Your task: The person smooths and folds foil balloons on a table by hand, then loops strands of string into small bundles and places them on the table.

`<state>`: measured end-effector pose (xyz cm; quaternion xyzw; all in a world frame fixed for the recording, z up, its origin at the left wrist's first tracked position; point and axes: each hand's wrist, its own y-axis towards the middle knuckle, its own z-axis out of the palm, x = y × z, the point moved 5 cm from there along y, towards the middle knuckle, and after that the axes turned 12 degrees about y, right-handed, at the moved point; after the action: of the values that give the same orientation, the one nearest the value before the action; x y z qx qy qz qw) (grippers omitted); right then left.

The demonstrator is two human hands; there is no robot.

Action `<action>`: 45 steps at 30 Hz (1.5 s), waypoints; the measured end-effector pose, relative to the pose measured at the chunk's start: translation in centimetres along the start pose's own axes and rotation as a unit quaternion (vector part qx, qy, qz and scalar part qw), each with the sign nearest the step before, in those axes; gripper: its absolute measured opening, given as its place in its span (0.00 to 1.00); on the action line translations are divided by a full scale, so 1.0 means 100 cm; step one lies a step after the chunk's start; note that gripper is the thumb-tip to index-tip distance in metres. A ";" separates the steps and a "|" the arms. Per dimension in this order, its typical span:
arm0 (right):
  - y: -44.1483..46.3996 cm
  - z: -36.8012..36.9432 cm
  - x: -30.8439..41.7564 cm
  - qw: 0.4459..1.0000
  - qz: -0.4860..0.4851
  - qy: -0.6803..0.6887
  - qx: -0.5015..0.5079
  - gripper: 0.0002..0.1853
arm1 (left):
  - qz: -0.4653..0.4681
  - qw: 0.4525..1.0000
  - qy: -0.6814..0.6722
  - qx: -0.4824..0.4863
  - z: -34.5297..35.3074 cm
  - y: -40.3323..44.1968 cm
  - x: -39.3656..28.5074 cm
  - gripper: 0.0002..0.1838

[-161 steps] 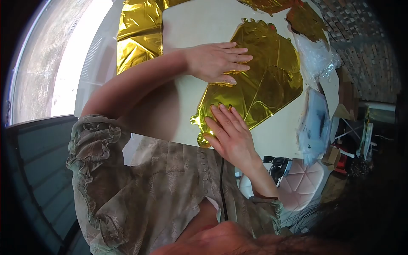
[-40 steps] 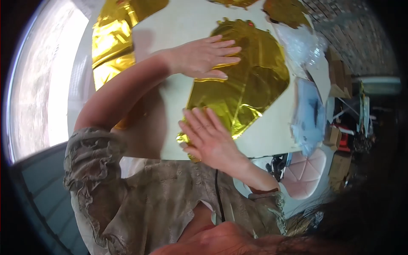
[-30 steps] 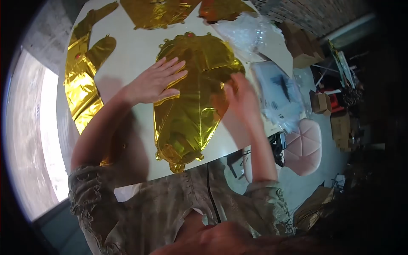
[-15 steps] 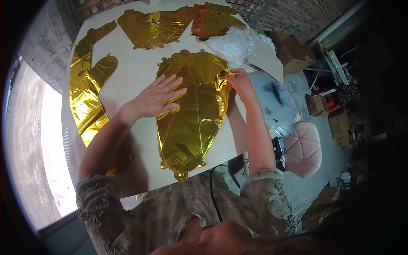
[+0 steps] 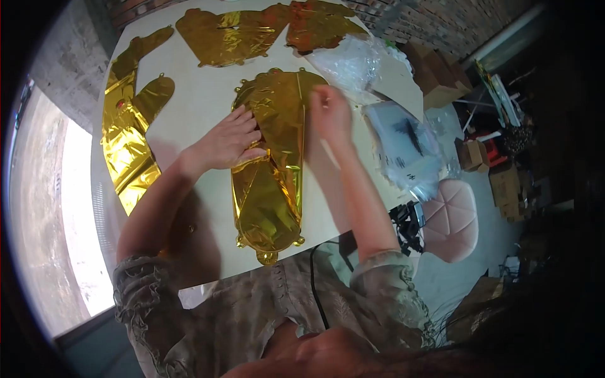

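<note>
A flat gold foil balloon point(image 5: 271, 208) lies on the white table point(image 5: 208, 120) in front of me, with small tabs along its rounded ends. Its right side is folded inward, so the right edge runs nearly straight. My left hand point(image 5: 228, 142) rests on the left part of the foil, fingers spread a little. At the upper right edge of the foil is my right hand point(image 5: 331, 113), its fingers curled together and blurred. What they pinch, if anything, cannot be made out.
More gold foil pieces lie at the left point(image 5: 129, 151) and far side point(image 5: 233, 38) of the table. Crumpled clear plastic point(image 5: 353, 63) and a plastic packet point(image 5: 406, 148) are on the right. Beyond the edge stand a pink seat point(image 5: 450, 220) and cardboard boxes point(image 5: 438, 75).
My right hand moved left from the foil's right edge, and that side of the foil is now folded inward. My left hand stays on the foil, shifted slightly left.
</note>
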<state>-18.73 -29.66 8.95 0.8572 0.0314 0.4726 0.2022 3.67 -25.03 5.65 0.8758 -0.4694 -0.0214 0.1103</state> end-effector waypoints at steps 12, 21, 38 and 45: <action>0.046 0.017 -0.016 0.992 0.055 -0.111 -0.002 0.14 | -0.013 1.000 -0.016 0.009 0.000 -0.001 0.003 0.25; 0.024 0.034 -0.012 0.975 -0.164 0.040 0.146 0.19 | -0.026 0.996 -0.009 0.082 0.004 -0.004 0.005 0.31; -0.044 0.052 0.003 0.947 -0.157 -0.075 0.270 0.28 | -0.033 0.998 0.042 -0.028 0.007 -0.005 0.006 0.43; -0.050 0.054 0.010 0.947 -0.171 -0.043 0.269 0.29 | -0.093 0.991 -0.042 -0.090 0.006 -0.010 0.011 0.43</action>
<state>-13.02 -26.51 5.29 0.8809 0.2949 0.3677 0.0436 5.05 -25.53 4.92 0.9004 -0.3864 -0.1106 0.1667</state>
